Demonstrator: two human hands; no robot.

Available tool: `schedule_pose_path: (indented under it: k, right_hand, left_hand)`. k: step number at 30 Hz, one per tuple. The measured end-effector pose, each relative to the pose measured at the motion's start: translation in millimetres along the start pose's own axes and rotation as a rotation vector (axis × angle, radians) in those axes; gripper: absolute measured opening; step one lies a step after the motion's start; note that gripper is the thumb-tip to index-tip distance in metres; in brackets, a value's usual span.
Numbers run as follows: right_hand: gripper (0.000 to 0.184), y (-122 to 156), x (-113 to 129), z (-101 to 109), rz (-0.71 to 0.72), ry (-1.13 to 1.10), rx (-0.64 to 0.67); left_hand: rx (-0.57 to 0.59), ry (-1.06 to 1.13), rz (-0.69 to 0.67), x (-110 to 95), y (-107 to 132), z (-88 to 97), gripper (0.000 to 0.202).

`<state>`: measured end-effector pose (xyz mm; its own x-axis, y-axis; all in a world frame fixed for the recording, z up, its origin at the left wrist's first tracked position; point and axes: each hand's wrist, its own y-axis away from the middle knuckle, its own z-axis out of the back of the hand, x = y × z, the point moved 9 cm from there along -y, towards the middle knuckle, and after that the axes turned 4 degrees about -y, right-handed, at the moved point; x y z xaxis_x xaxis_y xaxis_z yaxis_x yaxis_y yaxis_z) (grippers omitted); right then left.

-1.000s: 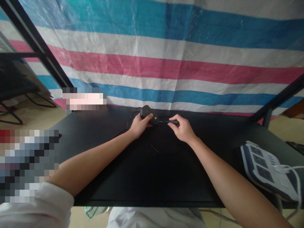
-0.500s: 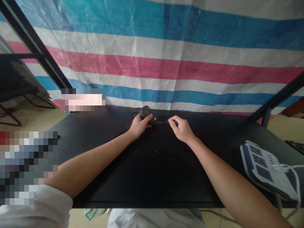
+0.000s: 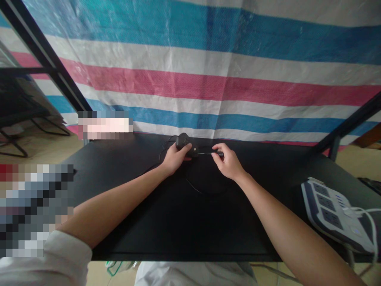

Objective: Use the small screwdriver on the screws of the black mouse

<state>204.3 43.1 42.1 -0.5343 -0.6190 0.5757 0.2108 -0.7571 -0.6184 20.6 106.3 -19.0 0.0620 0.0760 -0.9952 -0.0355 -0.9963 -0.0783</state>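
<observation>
My left hand grips a black computer mouse above the far part of the black table, thumb across it. A small pale spot shows on its right end. My right hand holds a screwdriver level by its dark handle, thumb and fingers around it. The thin metal shaft points left and reaches the mouse's right end; whether its tip sits in a screw cannot be made out. A thin black cable loops on the table below the hands, with more loops left of the mouse.
A white and dark power strip with a white cable plugged in lies at the right of the black table. Behind hangs a striped plastic sheet between dark metal posts. Blurred-out patches cover things at the left.
The fingers of my right hand have loosened and spread somewhat on the screwdriver, showing more of its handle. My left hand and the mouse have stayed nearly in place.
</observation>
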Motion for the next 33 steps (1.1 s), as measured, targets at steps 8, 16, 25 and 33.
schedule_pose_path:
  k: [8,16,25,33]
  right_hand:
    - [0.011,0.5,-1.5,4.7,-0.028,-0.067,-0.060]
    - [0.016,0.2,-5.3,0.8,-0.091,-0.063,-0.005]
    - [0.027,-1.8,-1.0,2.0,-0.046,0.020,-0.003]
    - [0.013,-0.5,2.1,2.2,-0.002,0.019,-0.027]
  left_hand:
    - [-0.001,0.020,0.006,0.0,0.5,-0.6,0.030]
    - [-0.003,0.010,0.010,-1.4,1.4,-0.8,0.029]
    - [-0.006,0.010,0.005,-2.0,1.6,-0.4,0.031]
    - [0.003,0.016,-0.002,-1.1,0.7,-0.9,0.032]
